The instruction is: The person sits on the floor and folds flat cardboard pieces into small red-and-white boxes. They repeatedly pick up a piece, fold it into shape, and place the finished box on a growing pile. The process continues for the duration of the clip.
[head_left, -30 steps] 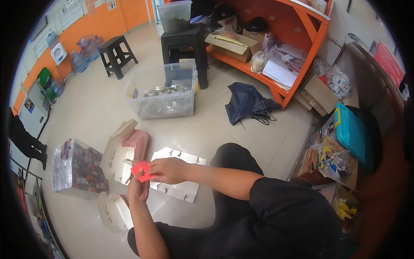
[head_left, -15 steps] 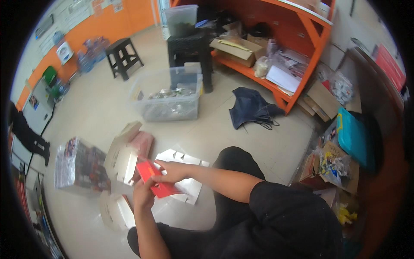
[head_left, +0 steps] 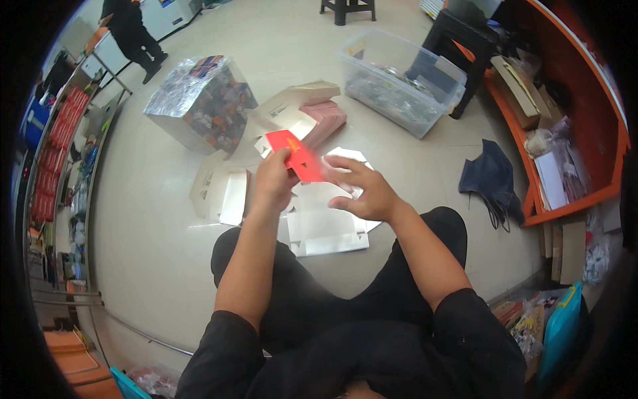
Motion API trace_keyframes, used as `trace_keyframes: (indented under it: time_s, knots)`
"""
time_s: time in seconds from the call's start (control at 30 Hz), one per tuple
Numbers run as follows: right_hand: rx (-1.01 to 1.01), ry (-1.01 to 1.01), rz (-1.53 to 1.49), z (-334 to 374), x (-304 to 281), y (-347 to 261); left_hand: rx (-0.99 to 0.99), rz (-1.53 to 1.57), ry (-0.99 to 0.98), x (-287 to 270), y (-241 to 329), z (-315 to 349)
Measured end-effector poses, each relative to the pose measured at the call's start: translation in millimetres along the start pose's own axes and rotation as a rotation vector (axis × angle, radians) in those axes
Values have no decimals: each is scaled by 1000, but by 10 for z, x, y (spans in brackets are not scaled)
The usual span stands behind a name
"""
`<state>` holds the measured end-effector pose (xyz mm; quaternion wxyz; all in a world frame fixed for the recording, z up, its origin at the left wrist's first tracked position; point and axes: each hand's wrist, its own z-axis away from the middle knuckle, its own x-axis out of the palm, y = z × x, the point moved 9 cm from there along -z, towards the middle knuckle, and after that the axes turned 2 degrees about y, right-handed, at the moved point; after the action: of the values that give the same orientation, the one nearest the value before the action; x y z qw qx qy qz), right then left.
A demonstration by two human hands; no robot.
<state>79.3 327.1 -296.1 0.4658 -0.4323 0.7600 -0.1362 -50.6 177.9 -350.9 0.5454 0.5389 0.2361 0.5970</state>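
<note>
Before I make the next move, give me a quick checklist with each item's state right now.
1. Red card gripped: ok, the left hand holds it.
2. Right hand open: ok, fingers spread beside the card's lower end.
3. Right fingertips off the card: cannot tell, blurred there.
4. White sheets laid out: ok, on the floor in front of the person.
5. Pink stack inside the open carton: cannot tell, a flap hides where they meet.
6. Co-worker away from the hands: ok, standing well off at upper left.
</note>
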Motion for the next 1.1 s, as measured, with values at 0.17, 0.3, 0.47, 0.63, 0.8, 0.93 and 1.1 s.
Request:
trace_keyframes:
  time_s: [0.17,0.3,0.47,0.63,0.8,0.93,1.1]
  knots:
    - [-154,304,56,-76,-10,-197,-42,284,-165,115,6,-48]
    - [74,576,-88,66,-102,35,-33,307,-291,208,91,33]
    - [-94,493,172,12,-217,-185,52,190,-301,305,20,108]
    - [-220,421,269,-109,-189,-312,100,183,-411,459,1,176]
    - [-193,499,313,-73,-208,-328,-16,429,-427,631,-97,337]
    - [-148,508,342,-61,-238,-338,1,337,-412,687,-105,435]
    - [26,489,287,-77,-228,-238,56,228,-441,753,-176,474]
